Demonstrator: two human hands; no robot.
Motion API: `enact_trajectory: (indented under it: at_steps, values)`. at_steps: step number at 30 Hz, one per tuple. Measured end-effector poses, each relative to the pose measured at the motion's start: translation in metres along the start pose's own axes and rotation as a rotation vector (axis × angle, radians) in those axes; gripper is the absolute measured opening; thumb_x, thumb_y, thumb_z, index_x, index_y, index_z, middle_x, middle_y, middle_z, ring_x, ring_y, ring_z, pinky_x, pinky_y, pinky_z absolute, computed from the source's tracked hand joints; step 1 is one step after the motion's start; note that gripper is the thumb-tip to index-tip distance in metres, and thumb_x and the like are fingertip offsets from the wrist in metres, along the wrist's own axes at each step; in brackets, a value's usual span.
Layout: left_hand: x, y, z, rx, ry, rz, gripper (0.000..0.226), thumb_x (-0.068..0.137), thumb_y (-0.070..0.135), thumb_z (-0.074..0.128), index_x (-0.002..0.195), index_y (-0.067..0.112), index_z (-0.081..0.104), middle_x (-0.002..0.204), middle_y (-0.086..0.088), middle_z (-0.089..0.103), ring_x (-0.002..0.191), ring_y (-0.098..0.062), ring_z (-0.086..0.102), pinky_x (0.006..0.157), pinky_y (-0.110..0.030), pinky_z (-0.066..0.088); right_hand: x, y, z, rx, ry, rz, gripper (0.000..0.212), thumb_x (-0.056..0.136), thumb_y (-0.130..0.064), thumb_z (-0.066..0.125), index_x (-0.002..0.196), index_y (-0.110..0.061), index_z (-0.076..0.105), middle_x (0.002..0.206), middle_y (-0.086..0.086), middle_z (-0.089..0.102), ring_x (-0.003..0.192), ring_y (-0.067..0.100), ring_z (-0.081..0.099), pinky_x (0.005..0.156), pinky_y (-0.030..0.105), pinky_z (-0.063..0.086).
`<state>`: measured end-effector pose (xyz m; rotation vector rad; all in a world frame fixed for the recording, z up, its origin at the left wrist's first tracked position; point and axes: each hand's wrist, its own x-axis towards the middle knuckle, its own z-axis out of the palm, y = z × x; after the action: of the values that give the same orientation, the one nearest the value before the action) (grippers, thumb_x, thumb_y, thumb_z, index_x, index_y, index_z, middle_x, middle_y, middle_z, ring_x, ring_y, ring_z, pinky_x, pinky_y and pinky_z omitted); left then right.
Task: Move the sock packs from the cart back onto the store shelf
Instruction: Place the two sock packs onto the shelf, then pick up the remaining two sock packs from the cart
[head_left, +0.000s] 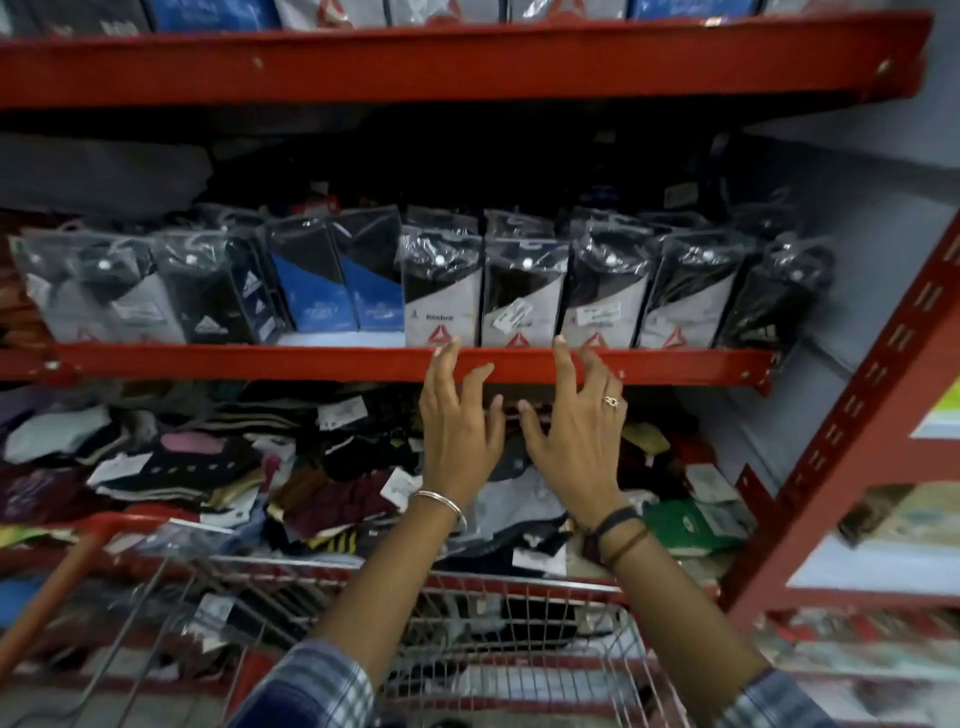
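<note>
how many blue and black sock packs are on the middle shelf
2. One blue-and-black pack stands left of centre in the front row; the second stands touching it on its right, beside the white-and-black packs. More may be hidden in the dark rows behind.

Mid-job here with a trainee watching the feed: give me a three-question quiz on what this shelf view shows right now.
1. True or false: the left hand is gripping a sock pack.
2. Which hand wears the silver ring?
3. Multiple choice: the two blue-and-black sock packs on the red metal middle shelf stand (A) left of the black-and-white plastic-wrapped sock packs, (B) right of them, (C) in the wire shopping cart.

Key:
1. False. Both hands are empty, fingers spread near the shelf's front edge.
2. The right hand.
3. A.
</note>
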<state>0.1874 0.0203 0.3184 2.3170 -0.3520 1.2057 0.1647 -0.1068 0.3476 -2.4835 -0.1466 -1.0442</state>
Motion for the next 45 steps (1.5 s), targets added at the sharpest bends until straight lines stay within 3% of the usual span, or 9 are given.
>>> enact_trajectory:
  at_steps: [4, 8, 16, 22, 27, 31, 37, 41, 45]
  values:
    - [-0.059, -0.024, -0.018, -0.041, -0.074, -0.125, 0.026, 0.089, 0.011, 0.058, 0.114, 0.008, 0.052, 0.142, -0.019, 0.034, 0.134, -0.031, 0.026, 0.106, -0.046, 0.032, -0.062, -0.009, 0.022, 0.029, -0.152, 0.051, 0.073, 0.078, -0.031, 0.070, 0.139, -0.010, 0.036, 0.129, 0.018, 0.046, 0.113, 0.034, 0.041, 0.084, 0.048, 0.044]
    - [-0.117, -0.055, -0.034, -0.074, -0.215, -0.219, 0.024, 0.092, 0.011, 0.054, 0.115, 0.012, 0.049, 0.136, -0.017, 0.039, 0.118, -0.036, 0.047, 0.091, -0.049, 0.048, -0.118, -0.017, 0.049, 0.037, -0.347, 0.107, 0.072, 0.080, -0.031, 0.068, 0.139, -0.009, 0.035, 0.129, 0.020, 0.046, 0.113, 0.039, 0.045, 0.086, 0.050, 0.043]
    - [-0.239, -0.122, -0.053, -0.084, -0.515, -0.385, 0.026, 0.091, 0.016, 0.046, 0.112, 0.003, 0.054, 0.122, -0.018, 0.048, 0.113, -0.031, 0.048, 0.096, -0.043, 0.044, -0.225, -0.029, 0.102, -0.050, -0.792, 0.257, 0.073, 0.085, -0.037, 0.062, 0.143, -0.010, 0.027, 0.132, 0.019, 0.041, 0.115, 0.038, 0.043, 0.093, 0.049, 0.036]
    - [-0.319, -0.154, -0.051, -0.088, -0.689, -0.508, 0.023, 0.088, 0.009, 0.050, 0.108, 0.001, 0.055, 0.114, -0.020, 0.053, 0.093, -0.034, 0.056, 0.080, -0.041, 0.049, -0.304, -0.028, 0.146, -0.122, -1.039, 0.333, 0.066, 0.092, -0.039, 0.050, 0.145, -0.012, 0.022, 0.139, 0.016, 0.035, 0.124, 0.035, 0.035, 0.100, 0.049, 0.029]
    - [-0.373, -0.174, -0.042, -0.090, -0.851, -0.615, 0.035, 0.084, 0.024, 0.037, 0.107, 0.003, 0.054, 0.108, -0.022, 0.055, 0.089, -0.039, 0.056, 0.070, -0.040, 0.050, -0.350, -0.030, 0.181, -0.164, -1.175, 0.429, 0.065, 0.091, -0.037, 0.050, 0.144, -0.011, 0.023, 0.144, 0.019, 0.028, 0.130, 0.037, 0.030, 0.103, 0.049, 0.029]
    - [-0.413, -0.189, -0.033, -0.044, -1.001, -0.727, 0.034, 0.079, 0.013, 0.057, 0.112, 0.005, 0.054, 0.111, -0.022, 0.053, 0.092, -0.038, 0.054, 0.070, -0.046, 0.053, -0.385, -0.031, 0.209, -0.221, -1.255, 0.526, 0.072, 0.084, -0.044, 0.058, 0.139, -0.010, 0.026, 0.136, 0.020, 0.033, 0.122, 0.038, 0.038, 0.097, 0.051, 0.039]
    - [-0.449, -0.203, -0.017, 0.022, -1.147, -0.797, 0.060, 0.081, 0.011, 0.062, 0.137, 0.016, 0.042, 0.138, -0.023, 0.034, 0.119, -0.041, 0.040, 0.093, -0.048, 0.044, -0.424, -0.022, 0.243, -0.300, -1.318, 0.646, 0.099, 0.076, -0.059, 0.060, 0.148, -0.019, 0.004, 0.148, 0.025, 0.011, 0.128, 0.043, 0.030, 0.096, 0.056, 0.040]
    - [-0.460, -0.203, -0.004, 0.029, -1.195, -0.811, 0.059, 0.087, 0.021, 0.061, 0.140, 0.023, 0.038, 0.148, -0.022, 0.020, 0.125, -0.043, 0.033, 0.090, -0.052, 0.047, -0.430, -0.014, 0.250, -0.245, -1.340, 0.698, 0.099, 0.072, -0.055, 0.065, 0.147, -0.028, 0.006, 0.143, 0.023, 0.016, 0.114, 0.043, 0.046, 0.090, 0.054, 0.046]
    - [-0.460, -0.200, 0.005, 0.106, -1.236, -0.823, 0.066, 0.086, 0.040, 0.060, 0.143, 0.029, 0.030, 0.149, -0.019, 0.017, 0.126, -0.041, 0.032, 0.085, -0.052, 0.049, -0.423, 0.014, 0.242, -0.275, -1.354, 0.604, 0.101, 0.066, -0.046, 0.075, 0.146, -0.034, 0.013, 0.141, 0.020, 0.022, 0.118, 0.044, 0.040, 0.095, 0.057, 0.040]
